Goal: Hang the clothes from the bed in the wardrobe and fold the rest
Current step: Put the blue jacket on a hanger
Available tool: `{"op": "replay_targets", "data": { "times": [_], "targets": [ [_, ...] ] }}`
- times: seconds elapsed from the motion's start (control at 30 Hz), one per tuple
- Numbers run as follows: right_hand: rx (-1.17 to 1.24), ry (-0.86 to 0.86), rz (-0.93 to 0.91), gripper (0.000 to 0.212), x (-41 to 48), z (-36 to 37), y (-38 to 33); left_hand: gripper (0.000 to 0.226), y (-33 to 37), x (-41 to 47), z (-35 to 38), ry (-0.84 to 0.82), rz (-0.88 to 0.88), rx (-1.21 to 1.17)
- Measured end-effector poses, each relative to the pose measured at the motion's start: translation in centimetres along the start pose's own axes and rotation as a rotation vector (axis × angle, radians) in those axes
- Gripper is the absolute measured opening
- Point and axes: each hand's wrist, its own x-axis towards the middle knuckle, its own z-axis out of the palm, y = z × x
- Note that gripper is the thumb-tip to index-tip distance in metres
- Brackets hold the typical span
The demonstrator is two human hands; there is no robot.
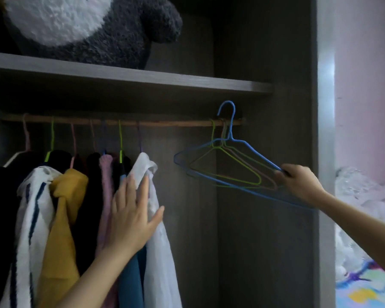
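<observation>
The camera sits on my head. It looks straight ahead into the wardrobe (pixel 265 196), from a bit below the shelf (pixel 142 74) and about level with the rail (pixel 176 123). It is close: my left hand (pixel 131 214) comes up from the bottom edge and lies on the hanging clothes (pixel 60 207), and my right hand (pixel 298 183) comes in from the right edge and holds the blue hanger (pixel 245 142). The view is wide, so a bit of the bed (pixel 369 290) shows at the far right.
</observation>
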Motion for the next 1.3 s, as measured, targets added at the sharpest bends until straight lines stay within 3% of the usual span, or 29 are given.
{"op": "replay_targets", "data": {
  "times": [0.13,0.3,0.4,0.53,0.7,0.77,0.9,1.0,1.2,1.3],
  "targets": [
    [0.034,0.05,-0.035,0.047,-4.6,-3.7,4.8,0.071,8.1,0.6,2.0,0.105,0.231,-0.059],
    [0.034,0.045,0.024,0.033,-11.4,-11.5,12.6,0.073,18.5,0.1,5.8,0.125,0.306,-0.216],
    [-0.05,0.155,0.126,0.037,-17.4,-18.4,18.7,0.081,27.1,-1.3,7.5,-0.002,0.446,-0.326],
    [-0.153,0.167,0.317,0.034,-26.0,-27.1,25.1,0.086,39.1,-4.6,8.9,-0.169,0.601,-0.496],
    [-0.227,0.201,0.563,0.015,-37.4,-36.6,31.2,0.086,53.7,-11.5,9.0,-0.329,0.703,-0.668],
    [-0.211,0.246,0.675,0.019,-42.1,-39.4,33.1,0.09,58.8,-14.8,8.8,-0.394,0.79,-0.72],
    [-0.28,0.259,0.878,0.036,-50.4,-41.8,36.1,0.113,66.6,-21.2,9.5,-0.503,0.946,-0.81],
    [-0.31,0.27,1.009,0.028,-55.4,-41.0,38.9,0.122,70.5,-24.4,11.1,-0.636,1.018,-0.812],
    [-0.27,0.214,1.133,0.024,-57.4,-38.1,47.6,0.093,77.3,-27.6,18.8,-0.735,1.123,-0.776],
    [-0.296,0.162,1.21,0.028,-55.0,-36.9,54.6,0.093,81.7,-27.5,24.2,-0.799,1.106,-0.754]
  ]
}}
